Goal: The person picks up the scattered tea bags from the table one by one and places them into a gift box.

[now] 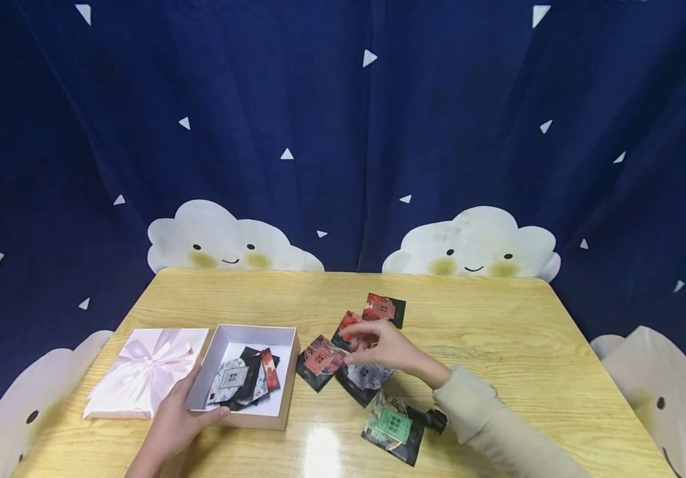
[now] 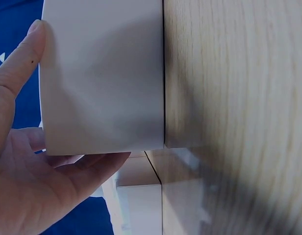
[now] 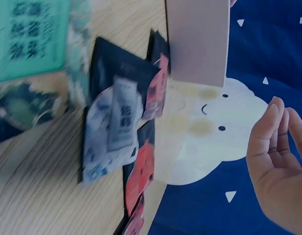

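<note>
My left hand (image 1: 176, 421) holds the near left corner of an open white box (image 1: 259, 421), its thumb at the front rim and its fingers along the left wall. Inside the box lie several flat sachets (image 1: 229, 378) with black, white and red printing. My right hand (image 1: 387, 345) hovers over loose sachets, fingers loosely bent; nothing shows between them in the right wrist view. Beneath and around it lie a grey-white sachet (image 3: 122, 117), a pinkish-red sachet (image 1: 318, 360) and red sachets (image 1: 383, 308). Closer to me lies a green-labelled sachet (image 1: 393, 426).
Left of the box rests a white lid (image 1: 110, 398) with a pale pink ribbon bow (image 1: 154, 355). A small dark object (image 1: 436, 420) lies beside the green-labelled sachet, near the right sleeve. Behind the wooden table (image 1: 486, 318) hangs a dark blue curtain (image 1: 331, 99) with clouds.
</note>
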`<state>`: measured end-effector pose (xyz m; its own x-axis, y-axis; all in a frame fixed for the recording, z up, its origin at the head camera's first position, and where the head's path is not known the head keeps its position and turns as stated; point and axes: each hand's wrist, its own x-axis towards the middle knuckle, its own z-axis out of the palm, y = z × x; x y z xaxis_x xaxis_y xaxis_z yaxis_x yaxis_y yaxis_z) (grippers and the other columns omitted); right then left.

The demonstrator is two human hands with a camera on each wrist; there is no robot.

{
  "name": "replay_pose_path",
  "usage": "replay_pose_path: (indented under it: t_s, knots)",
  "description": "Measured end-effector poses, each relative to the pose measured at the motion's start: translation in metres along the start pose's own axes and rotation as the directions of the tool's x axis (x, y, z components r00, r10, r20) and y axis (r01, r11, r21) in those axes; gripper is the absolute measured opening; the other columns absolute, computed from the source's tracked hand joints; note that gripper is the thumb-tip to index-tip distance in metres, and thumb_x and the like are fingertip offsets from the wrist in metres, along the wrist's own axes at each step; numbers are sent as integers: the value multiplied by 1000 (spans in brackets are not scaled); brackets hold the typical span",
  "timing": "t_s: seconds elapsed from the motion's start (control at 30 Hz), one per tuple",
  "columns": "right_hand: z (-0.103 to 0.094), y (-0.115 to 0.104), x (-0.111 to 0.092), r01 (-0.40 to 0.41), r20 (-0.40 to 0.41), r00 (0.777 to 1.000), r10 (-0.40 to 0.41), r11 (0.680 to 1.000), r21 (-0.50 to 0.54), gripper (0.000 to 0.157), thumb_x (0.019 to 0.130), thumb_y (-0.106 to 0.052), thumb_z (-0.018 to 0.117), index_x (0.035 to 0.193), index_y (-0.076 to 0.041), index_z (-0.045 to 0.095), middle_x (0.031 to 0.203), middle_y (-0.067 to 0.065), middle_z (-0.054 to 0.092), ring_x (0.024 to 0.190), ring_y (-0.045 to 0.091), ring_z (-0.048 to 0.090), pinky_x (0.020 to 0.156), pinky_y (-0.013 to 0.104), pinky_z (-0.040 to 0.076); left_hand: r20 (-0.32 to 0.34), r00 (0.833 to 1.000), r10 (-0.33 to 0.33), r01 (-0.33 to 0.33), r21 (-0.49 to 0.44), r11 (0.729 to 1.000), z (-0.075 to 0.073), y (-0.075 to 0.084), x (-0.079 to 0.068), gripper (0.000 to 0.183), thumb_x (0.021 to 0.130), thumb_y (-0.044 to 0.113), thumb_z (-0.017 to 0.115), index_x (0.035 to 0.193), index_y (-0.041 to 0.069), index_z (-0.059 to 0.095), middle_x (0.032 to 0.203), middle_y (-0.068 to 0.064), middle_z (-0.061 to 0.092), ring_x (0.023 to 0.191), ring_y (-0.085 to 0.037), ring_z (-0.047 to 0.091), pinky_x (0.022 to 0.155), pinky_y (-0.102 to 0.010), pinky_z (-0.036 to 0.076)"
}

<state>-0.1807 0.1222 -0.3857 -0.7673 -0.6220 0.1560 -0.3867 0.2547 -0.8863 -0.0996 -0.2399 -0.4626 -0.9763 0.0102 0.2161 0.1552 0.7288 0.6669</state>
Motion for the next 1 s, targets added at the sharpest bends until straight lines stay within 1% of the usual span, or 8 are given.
replay_pose_path:
  t_s: [0.1, 0.3, 0.43, 0.57, 0.7, 0.73, 0.83, 1.0]
  knots:
    - [-4, 3, -3, -9, -3, 1000, 9, 1000, -16, 37, 77, -5, 71, 112, 4, 61, 84, 13, 61, 70, 18, 58, 62, 29, 51, 2, 1000, -5, 5, -4, 1000, 0, 0, 0, 96, 63, 23, 83, 130, -19, 31, 124, -41, 39, 111, -54, 40, 89, -61, 34]
    - [-11, 14, -6, -64, -35, 997, 63, 998, -28, 37, 76, -2, 71, 111, 4, 61, 83, 9, 59, 69, 20, 57, 60, 26, 49, 3, 1000, -3, 3, -9, 1000, 0, 1, 1, 96, 63, 23, 83, 131, -19, 30, 124, -41, 39, 111, -54, 39, 89, -61, 34]
    - [-17, 27, -7, -74, -61, 996, 72, 997, -30, 39, 77, -2, 71, 112, 7, 59, 84, 13, 59, 70, 23, 56, 60, 26, 49, 12, 1000, -12, 12, 2, 1000, 0, 0, 0, 97, 63, 24, 83, 131, -18, 29, 125, -41, 38, 112, -54, 38, 90, -62, 33]
    - [-24, 52, -4, -104, -92, 991, 101, 994, -21, 41, 78, -6, 71, 114, 7, 58, 86, 20, 59, 71, 23, 54, 61, 26, 48, 28, 999, -33, 33, 19, 999, 0, -1, 0, 98, 63, 26, 83, 132, -18, 28, 126, -41, 37, 113, -54, 37, 90, -62, 33]
    - [-34, 83, 4, -143, -132, 981, 139, 990, -18, 45, 79, -11, 71, 117, 7, 56, 87, 16, 58, 70, 19, 53, 60, 27, 47, 26, 999, -42, 41, 19, 999, -2, -1, 0, 99, 63, 26, 83, 133, -17, 28, 126, -41, 36, 113, -54, 37, 91, -62, 33]
    - [-36, 90, 6, -155, -140, 979, 151, 988, -16, 45, 79, -11, 71, 118, 7, 55, 87, 16, 58, 70, 19, 53, 59, 28, 47, 23, 999, -41, 41, 18, 999, -2, -1, 0, 99, 63, 26, 83, 133, -17, 28, 126, -41, 36, 113, -54, 37, 91, -62, 32]
    - [-44, 104, 12, -189, -159, 970, 182, 982, -27, 47, 79, -11, 71, 119, 7, 54, 89, 16, 58, 68, 19, 51, 57, 30, 47, 11, 999, -33, 33, 12, 999, -3, 0, 0, 98, 63, 25, 83, 132, -17, 29, 126, -41, 37, 113, -54, 37, 91, -62, 32]
    - [-56, 124, 17, -247, -195, 957, 217, 958, -147, 52, 75, -15, 75, 120, 2, 56, 83, 15, 58, 62, 14, 46, 53, 25, 40, 2, 1000, -18, 18, -6, 1000, -1, 1, 0, 96, 62, 23, 83, 131, -18, 31, 125, -40, 39, 113, -53, 39, 92, -60, 33]
